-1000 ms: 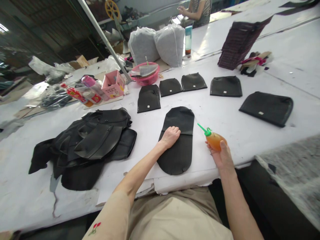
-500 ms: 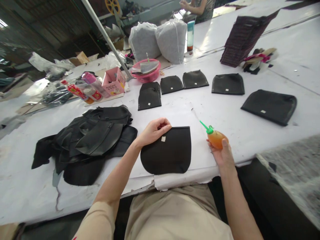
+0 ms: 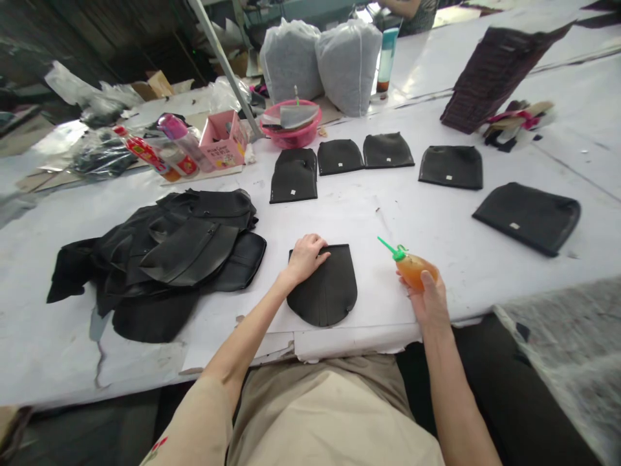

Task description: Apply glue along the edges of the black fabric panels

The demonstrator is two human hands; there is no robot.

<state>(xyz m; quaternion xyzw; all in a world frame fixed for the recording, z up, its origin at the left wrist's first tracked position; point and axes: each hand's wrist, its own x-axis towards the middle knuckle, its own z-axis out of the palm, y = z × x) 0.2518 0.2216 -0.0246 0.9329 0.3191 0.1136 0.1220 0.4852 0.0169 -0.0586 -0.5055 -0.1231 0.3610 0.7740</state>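
Observation:
A black leather-like panel (image 3: 327, 294) with a straight top edge, a rounded bottom and a centre seam lies at the front of the table. My left hand (image 3: 306, 259) grips its upper left edge, fingers bent over the top. To the right, my right hand (image 3: 427, 294) is wrapped around a squeeze bottle (image 3: 414, 270) of orange-amber liquid. Its green nozzle points up and left, above the table and apart from the panel. Left of my left hand lies a heap of similar black pieces (image 3: 189, 252).
Several black panels with small white patches, such as the one at right (image 3: 528, 217), form an arc beyond my hands. Behind are a pink basin (image 3: 294, 137), a pink box (image 3: 224, 145), drink bottles (image 3: 140, 150), stuffed bags (image 3: 349, 68) and a dark folded stack (image 3: 495, 77). A person (image 3: 420, 16) stands far back.
The panel under my left hand now lies lower and flatter, showing a centre seam where a white patch showed before. The squeeze bottle has shifted slightly left, still in my right hand.

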